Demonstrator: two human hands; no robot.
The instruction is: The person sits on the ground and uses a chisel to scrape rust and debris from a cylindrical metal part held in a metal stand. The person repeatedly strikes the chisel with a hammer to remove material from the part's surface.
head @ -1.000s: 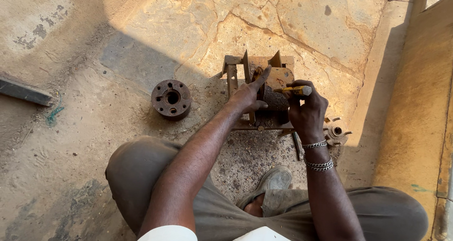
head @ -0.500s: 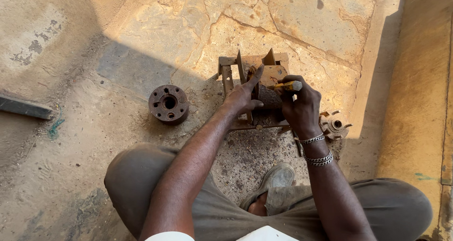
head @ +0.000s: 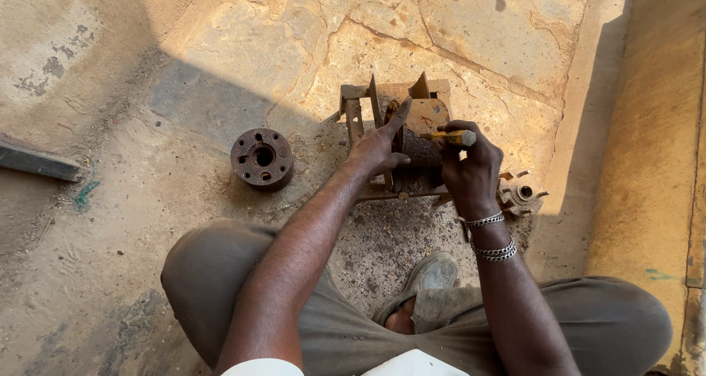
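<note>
I sit on the ground with a rusty metal frame assembly (head: 368, 100) in front of me. My left hand (head: 376, 146) rests on the frame, fingers stretched up along one of its upright plates. My right hand (head: 471, 171), with metal bracelets at the wrist, grips a tool with a yellow handle (head: 454, 136) and holds it against the dark part in the middle of the frame. The tool's tip is hidden behind my hands.
A round rusty flange with bolt holes (head: 262, 157) lies on the dirt to the left. A small toothed metal part (head: 522, 195) sits right of my wrist. A dark metal bar (head: 37, 162) lies at far left. A raised concrete ledge (head: 647, 140) runs along the right.
Both hands stay on the frame. The right hand with the yellow-handled tool has shifted slightly, and the view has tilted a little.
</note>
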